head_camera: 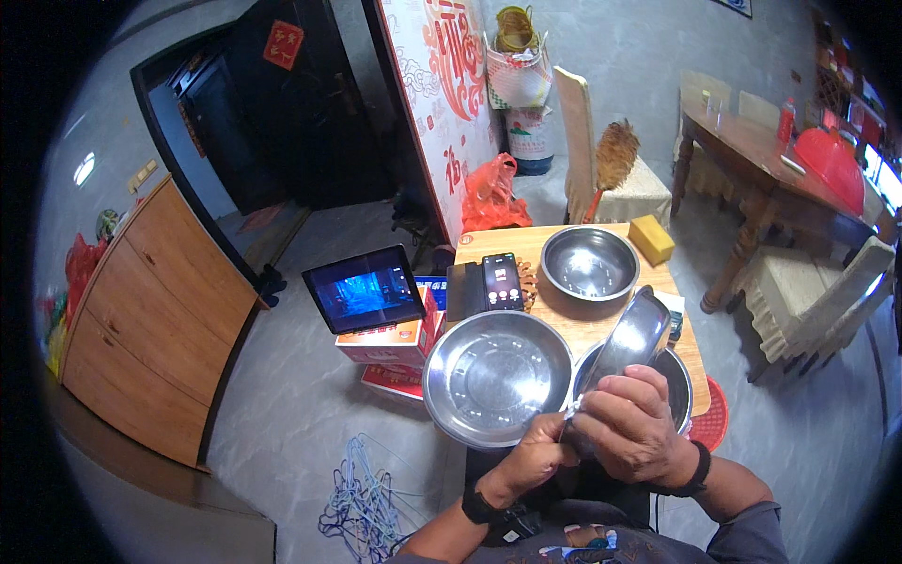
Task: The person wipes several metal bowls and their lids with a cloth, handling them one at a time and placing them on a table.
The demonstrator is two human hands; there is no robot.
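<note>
A shiny stainless-steel bowl stands tilted nearly on edge in front of me, above another steel bowl that it partly covers. My right hand has its fingers curled at the tilted bowl's near part. Lower and to the left, my left hand pinches near the same bowl's near rim. A small bright bit shows between the hands; I cannot tell what it is. Left of them sits a wide steel basin. Farther back on the wooden table is a round steel bowl.
A yellow sponge lies at the far right corner. A lit phone lies by the table's left edge. A tablet stands on stacked boxes. Below right is a red plastic basket; clothes hangers lie on the floor.
</note>
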